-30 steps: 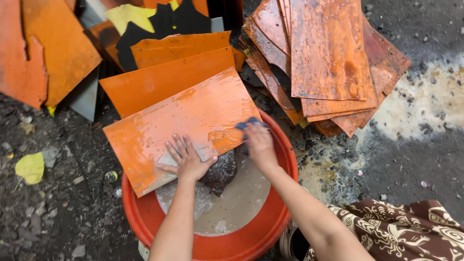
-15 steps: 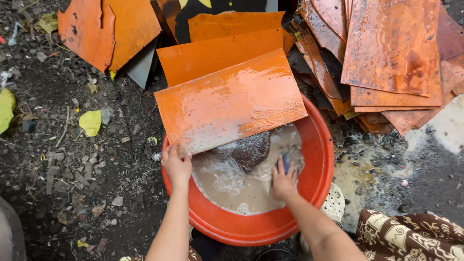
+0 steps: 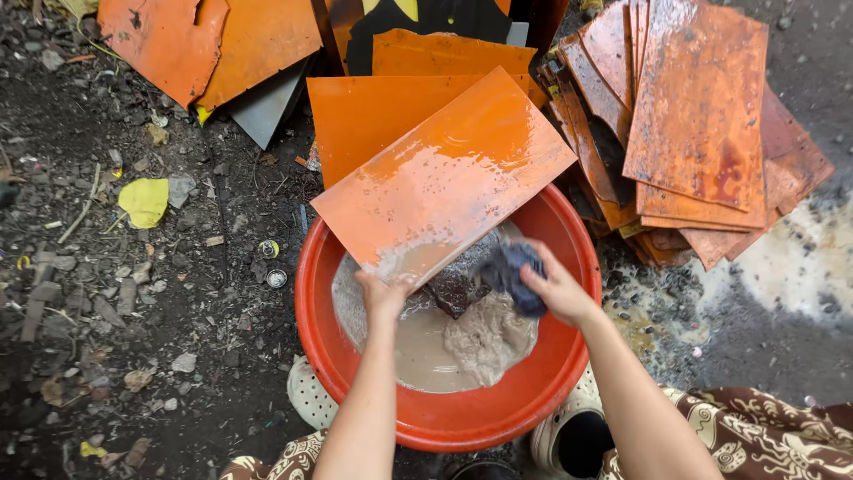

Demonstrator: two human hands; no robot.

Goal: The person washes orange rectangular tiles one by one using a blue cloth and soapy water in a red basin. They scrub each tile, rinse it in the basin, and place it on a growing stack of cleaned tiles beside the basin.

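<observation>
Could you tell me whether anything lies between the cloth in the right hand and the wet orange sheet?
Nothing visible does: the right hand holds the dark cloth just beside the orange sheet, over the red basin.

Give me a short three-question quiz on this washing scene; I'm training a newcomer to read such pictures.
1. True or false: the left hand grips the near edge of the wet orange sheet.
2. What does the right hand hold: A a brush, B a dark cloth, C nothing?
3. What does the red basin contain?

Key: 1 true. 2 B. 3 murky, foamy water.
</observation>
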